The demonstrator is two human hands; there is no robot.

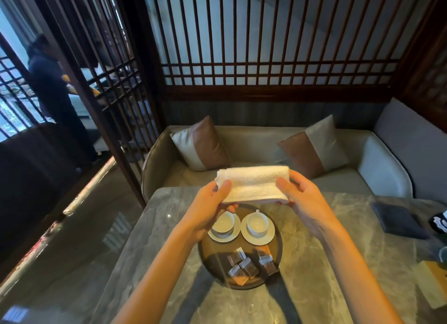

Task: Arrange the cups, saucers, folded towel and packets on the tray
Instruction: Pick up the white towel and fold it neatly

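Note:
A folded white towel (pixel 254 183) is held in the air above the far edge of the round dark tray (pixel 279 248). My left hand (pixel 212 207) grips its left end and my right hand (pixel 302 202) grips its right end. On the tray stand two white cups, the left cup (pixel 225 222) on its saucer (pixel 223 236) and the right cup (pixel 257 223) on its saucer (pixel 257 239). Several brown packets (pixel 251 263) lie on the tray's near half. My left hand partly covers the left cup.
The tray rests on a grey marble table (pixel 326 263). A dark folder (pixel 399 219) and other items lie at the table's right edge. A sofa with two cushions (pixel 200 144) stands behind the table. Another person (pixel 53 86) stands far left behind a wooden screen.

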